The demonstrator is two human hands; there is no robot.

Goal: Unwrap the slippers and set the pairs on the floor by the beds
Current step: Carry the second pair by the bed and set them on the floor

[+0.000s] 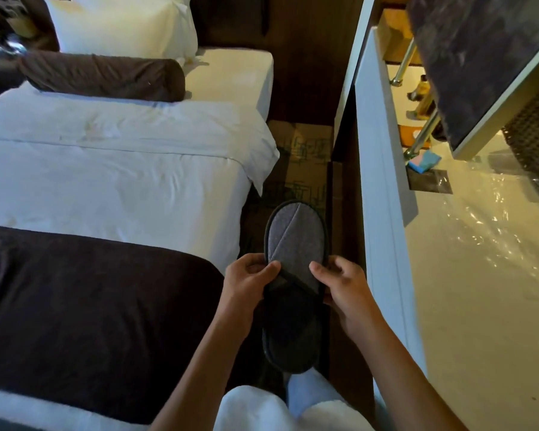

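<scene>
Head view: left hand [249,281] and right hand [343,287] pinch slipper [293,244] between bed [106,181] and wall [383,181].

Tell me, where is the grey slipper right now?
In the head view, the grey slipper is low and centre, held between the left hand and right hand above the floor strip just right of the bed.
</scene>
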